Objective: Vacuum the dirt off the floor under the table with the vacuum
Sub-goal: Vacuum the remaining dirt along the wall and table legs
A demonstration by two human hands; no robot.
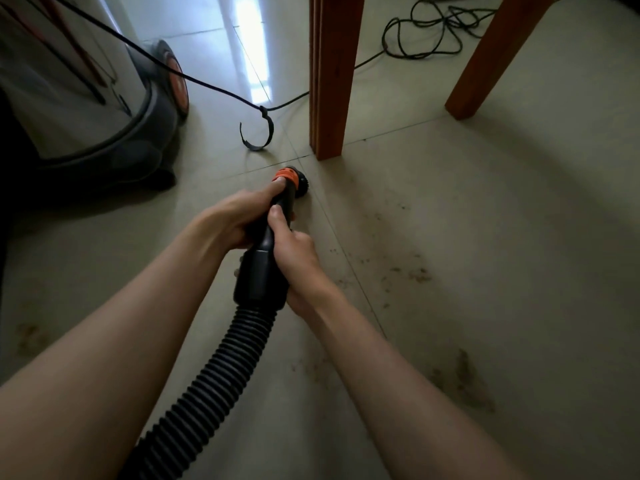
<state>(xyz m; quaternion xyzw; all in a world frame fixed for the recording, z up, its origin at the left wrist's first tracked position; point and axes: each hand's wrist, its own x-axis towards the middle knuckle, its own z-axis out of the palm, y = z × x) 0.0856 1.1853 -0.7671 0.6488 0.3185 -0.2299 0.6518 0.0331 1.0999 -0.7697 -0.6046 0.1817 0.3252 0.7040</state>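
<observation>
Both your hands grip the vacuum's stiff black nozzle [277, 216], left hand [239, 220] farther, right hand [294, 254] nearer, fingers curled tight around it. Its tip sits by the desk leg [329, 81]; the ribbed hose [221, 358] flexes, so steer from the rigid tube toward the dirt [408, 271] on the right.

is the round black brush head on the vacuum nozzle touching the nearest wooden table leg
Apart. The head view shows bare floor tile between the round black brush head and the foot of the nearest wooden table leg.
</observation>
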